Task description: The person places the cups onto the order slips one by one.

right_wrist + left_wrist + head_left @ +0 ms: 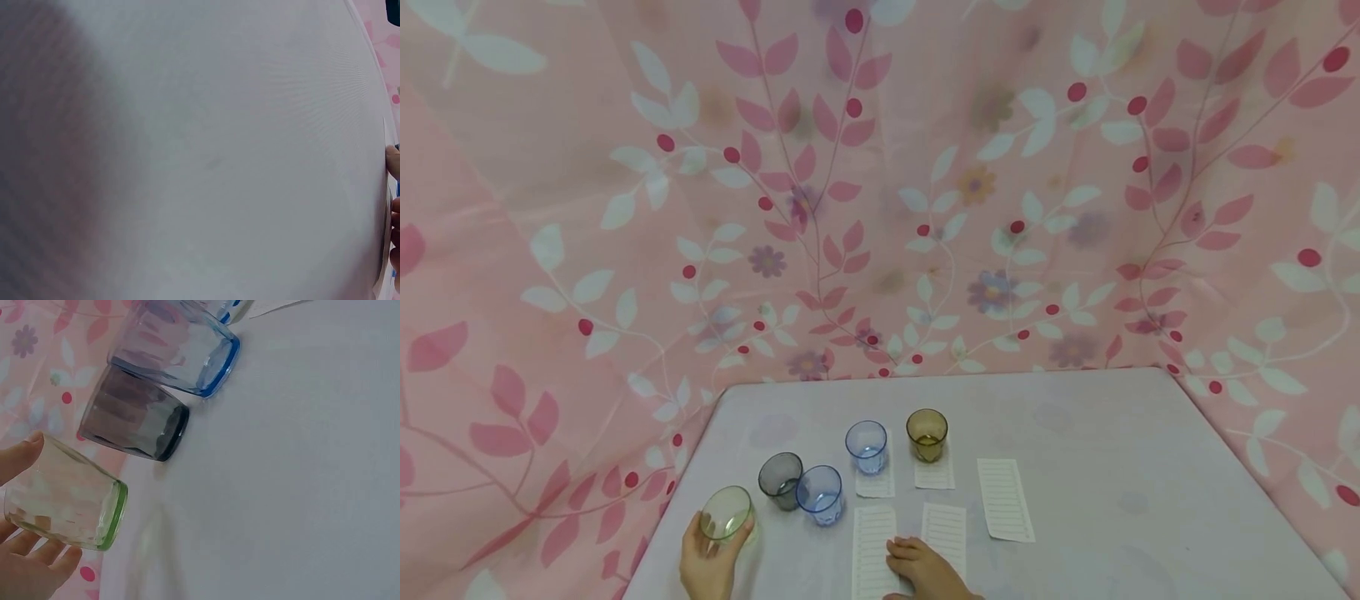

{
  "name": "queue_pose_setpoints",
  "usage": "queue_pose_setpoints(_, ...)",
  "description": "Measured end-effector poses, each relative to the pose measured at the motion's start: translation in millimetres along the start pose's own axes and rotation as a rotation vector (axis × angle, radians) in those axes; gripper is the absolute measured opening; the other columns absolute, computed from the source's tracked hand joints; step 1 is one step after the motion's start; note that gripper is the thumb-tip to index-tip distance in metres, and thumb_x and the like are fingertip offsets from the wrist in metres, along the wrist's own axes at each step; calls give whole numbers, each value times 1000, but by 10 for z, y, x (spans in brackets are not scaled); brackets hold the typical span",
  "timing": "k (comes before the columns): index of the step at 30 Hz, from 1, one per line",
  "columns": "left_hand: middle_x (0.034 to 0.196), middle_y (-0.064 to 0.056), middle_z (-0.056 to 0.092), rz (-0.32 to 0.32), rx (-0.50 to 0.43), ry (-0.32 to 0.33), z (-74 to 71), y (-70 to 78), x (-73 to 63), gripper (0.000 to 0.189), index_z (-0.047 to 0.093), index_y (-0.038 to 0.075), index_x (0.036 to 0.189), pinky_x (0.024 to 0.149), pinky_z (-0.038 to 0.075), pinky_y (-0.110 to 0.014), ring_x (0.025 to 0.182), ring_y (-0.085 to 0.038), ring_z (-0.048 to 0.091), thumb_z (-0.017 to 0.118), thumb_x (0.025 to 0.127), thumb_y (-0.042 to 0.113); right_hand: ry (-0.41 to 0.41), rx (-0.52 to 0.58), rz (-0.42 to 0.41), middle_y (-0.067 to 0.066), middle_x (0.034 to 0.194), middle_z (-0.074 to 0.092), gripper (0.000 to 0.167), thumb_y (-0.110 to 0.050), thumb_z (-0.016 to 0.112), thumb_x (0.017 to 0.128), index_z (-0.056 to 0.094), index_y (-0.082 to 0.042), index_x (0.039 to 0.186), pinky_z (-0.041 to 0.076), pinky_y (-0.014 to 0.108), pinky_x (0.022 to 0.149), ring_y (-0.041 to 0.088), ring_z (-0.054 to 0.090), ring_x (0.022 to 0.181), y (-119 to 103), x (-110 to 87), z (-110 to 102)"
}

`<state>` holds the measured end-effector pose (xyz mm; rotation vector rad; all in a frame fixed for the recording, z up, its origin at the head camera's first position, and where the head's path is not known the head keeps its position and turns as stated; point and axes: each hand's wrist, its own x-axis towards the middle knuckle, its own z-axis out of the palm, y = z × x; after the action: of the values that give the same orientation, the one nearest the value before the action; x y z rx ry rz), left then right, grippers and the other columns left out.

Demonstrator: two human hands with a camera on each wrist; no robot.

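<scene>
My left hand (709,560) grips a clear pale-green glass (727,512) at the left of the table, thumb on one side and fingers on the other. In the left wrist view the green base of this glass (112,515) shows, with a grey glass (134,415) and a blue glass (178,350) beyond it. Over two printed paper slips lies my right hand (927,572), its fingers reaching left onto the right edge of the left slip (874,550). The other slip (946,533) is partly under that hand. Only fingertips (395,164) show at the right wrist view's edge.
Beside the green glass stand the grey glass (781,481) and a blue glass (820,495), close together. Farther back, another blue glass (867,447) and an amber glass (927,435) stand on paper slips. One more slip (1006,500) lies to the right. Floral cloth (880,208) hangs behind the table.
</scene>
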<state>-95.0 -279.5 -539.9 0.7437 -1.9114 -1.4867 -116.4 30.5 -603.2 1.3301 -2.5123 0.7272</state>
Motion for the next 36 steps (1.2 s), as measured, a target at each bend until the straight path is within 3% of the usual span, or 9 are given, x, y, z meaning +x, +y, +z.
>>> queue_pose_setpoints(4, 139, -29, 42, -32, -15, -35, -57, 158, -60, 85, 35, -2, 142, 106, 35, -21, 129, -33, 40, 81, 71, 5, -4, 1, -12, 17, 113, 66, 52, -45, 59, 89, 70, 2, 105, 53, 33, 86, 26, 61, 107, 9, 9, -5)
queue_pose_setpoints(9, 139, -20, 45, -61, -33, -79, -109, 312, -118, 86, 35, 1, 143, 110, 32, -35, 120, -5, 47, 81, 71, 5, 10, 6, -27, 18, 112, 66, 50, -44, 60, 89, 70, 2, 105, 53, 33, 85, 27, 61, 106, 12, 9, -5)
queue_pose_setpoints(13, 141, -20, 43, -80, -28, -156, -131, 383, -128, 88, 33, 2, 144, 109, 29, -43, 120, -5, 45, 82, 70, 6, 21, 23, -40, 19, 111, 66, 48, -42, 60, 89, 70, 3, 104, 54, 34, 85, 28, 61, 105, 9, 7, -19)
queue_pose_setpoints(16, 140, -17, 46, -71, -26, -215, -132, 439, -161, 88, 33, 1, 144, 108, 32, -32, 118, -2, 46, 81, 70, 5, 17, 43, -36, 19, 112, 65, 48, -41, 60, 89, 70, 3, 105, 54, 35, 85, 29, 61, 106, 7, 6, -29)
queue_pose_setpoints(21, 121, 8, 54, 3, -42, -275, -67, 530, -262, 84, 38, -1, 139, 91, 39, -5, 101, 15, 48, 81, 67, -3, 12, 43, -29, 19, 112, 65, 48, -42, 60, 89, 70, 3, 105, 54, 35, 85, 29, 61, 106, 8, 9, -21)
queue_pose_setpoints(26, 132, -15, 52, 44, -42, -370, 27, 609, -371, 83, 37, -5, 138, 90, 37, -4, 107, 10, 48, 80, 67, -3, 8, 33, -22, 19, 112, 66, 48, -42, 60, 90, 70, 3, 105, 54, 34, 85, 28, 61, 106, 5, 10, -5)
queue_pose_setpoints(28, 135, -24, 47, 59, -32, -402, 75, 625, -416, 83, 38, -5, 138, 95, 39, -11, 117, -4, 50, 81, 67, -2, 11, 33, -17, 19, 112, 66, 48, -42, 60, 89, 70, 3, 105, 54, 34, 85, 28, 61, 106, 3, 7, 0)
queue_pose_setpoints(33, 135, -27, 47, 102, -21, -456, 215, 607, -521, 82, 39, -7, 136, 98, 42, -25, 124, -37, 43, 82, 66, -2, 24, 25, -18, 19, 111, 66, 49, -42, 61, 88, 70, 2, 105, 54, 33, 84, 27, 62, 105, 1, 5, 6)
queue_pose_setpoints(36, 133, -28, 48, 128, -48, -476, 291, 590, -572, 81, 40, -8, 135, 95, 43, -17, 120, -23, 51, 81, 65, -4, 32, 12, -25, 18, 111, 66, 49, -43, 62, 88, 70, 2, 105, 54, 32, 84, 27, 62, 104, 4, 7, 10)
